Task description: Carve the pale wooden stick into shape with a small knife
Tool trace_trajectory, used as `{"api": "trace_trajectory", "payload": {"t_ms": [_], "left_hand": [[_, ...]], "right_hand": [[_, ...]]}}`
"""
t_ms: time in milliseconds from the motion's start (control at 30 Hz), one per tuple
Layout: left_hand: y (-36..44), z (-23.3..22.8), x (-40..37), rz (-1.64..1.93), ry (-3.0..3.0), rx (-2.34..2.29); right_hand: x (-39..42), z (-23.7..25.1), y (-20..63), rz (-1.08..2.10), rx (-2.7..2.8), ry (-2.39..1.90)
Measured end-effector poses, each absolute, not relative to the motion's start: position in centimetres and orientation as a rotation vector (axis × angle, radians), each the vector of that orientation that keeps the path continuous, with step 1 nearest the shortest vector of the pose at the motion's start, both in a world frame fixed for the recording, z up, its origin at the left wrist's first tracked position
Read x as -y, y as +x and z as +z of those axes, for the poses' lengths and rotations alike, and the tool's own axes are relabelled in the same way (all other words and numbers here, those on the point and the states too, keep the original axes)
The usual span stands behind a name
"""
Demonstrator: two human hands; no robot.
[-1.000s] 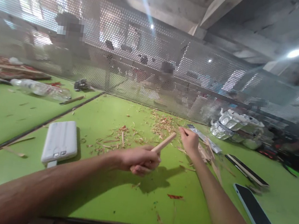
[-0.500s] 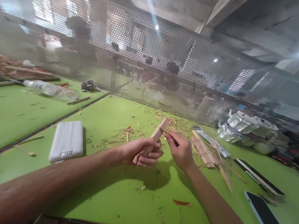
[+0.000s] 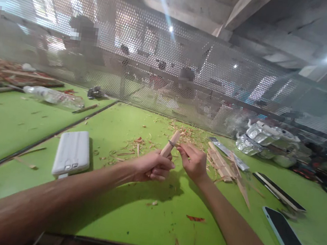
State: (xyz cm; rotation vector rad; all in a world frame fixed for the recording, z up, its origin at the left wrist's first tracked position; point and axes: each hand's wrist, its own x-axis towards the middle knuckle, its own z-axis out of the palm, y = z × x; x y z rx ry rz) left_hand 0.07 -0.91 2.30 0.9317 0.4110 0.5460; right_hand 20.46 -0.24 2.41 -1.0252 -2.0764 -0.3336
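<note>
My left hand (image 3: 155, 166) is closed around a flat strip of pale wood (image 3: 167, 149), whose upper end sticks up past the thumb at a slant. In my right hand (image 3: 193, 161), thumb and fingers pinch a small knife (image 3: 173, 143). Its thin dark blade lies across the wood strip just below the upper end; most of the handle is hidden by the fingers. Curled wood shavings (image 3: 188, 133) are scattered on the green table (image 3: 101, 215) behind both hands.
Left of my forearm lies a white power bank (image 3: 72, 152), with a plastic bottle (image 3: 54, 96) farther back. On the right are wooden slats (image 3: 220, 163), a phone (image 3: 292, 244) and foil-wrapped objects (image 3: 260, 138). A perforated metal screen (image 3: 155, 72) borders the table; people sit beyond it.
The knife blade now lies across the face of the wood strip, where before it was at the right edge. My left hand has turned slightly, and less of the strip's lower end shows.
</note>
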Motion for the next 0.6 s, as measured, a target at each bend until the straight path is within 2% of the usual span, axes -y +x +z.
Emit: {"api": "trace_trajectory", "payload": {"t_ms": [133,333,467,600], "left_hand": [[0.1,2.9,1.5,0.506,0.938,-0.406],[0.0,2.6,2.0,0.276,1.181,-0.313],[-0.1,2.0,1.3,0.481,1.27,-0.57],[0.0,1.9,0.7,0.616,1.34,-0.784]], "right_hand": [[-1.6,2.0,21.7,-0.308,1.976,-1.127],[-4.6,1.6,26.9,-0.331,1.607,-1.508],[-3.2,3.0,26.9,-0.208,1.628,-1.386],[-0.4,4.1,22.7,-0.074,1.932,-1.118]]}}
